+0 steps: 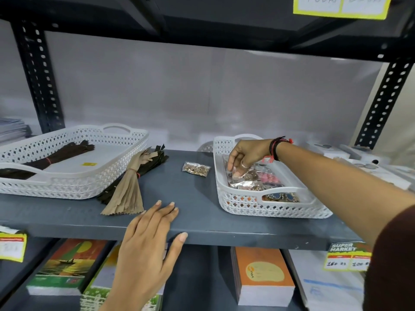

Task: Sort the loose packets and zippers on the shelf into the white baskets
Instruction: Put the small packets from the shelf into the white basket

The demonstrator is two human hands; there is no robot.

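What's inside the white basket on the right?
The right basket holds clear packets of small metal pieces, plus pink and blue items. The right hand covers the packets at the back.

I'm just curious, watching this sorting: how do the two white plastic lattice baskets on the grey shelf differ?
The left white lattice basket holds one dark zipper bundle and is mostly bare; the right white lattice basket is crowded with clear packets. The right hand reaches into the right basket; no hand touches the left one. Both share the same pattern and handles.
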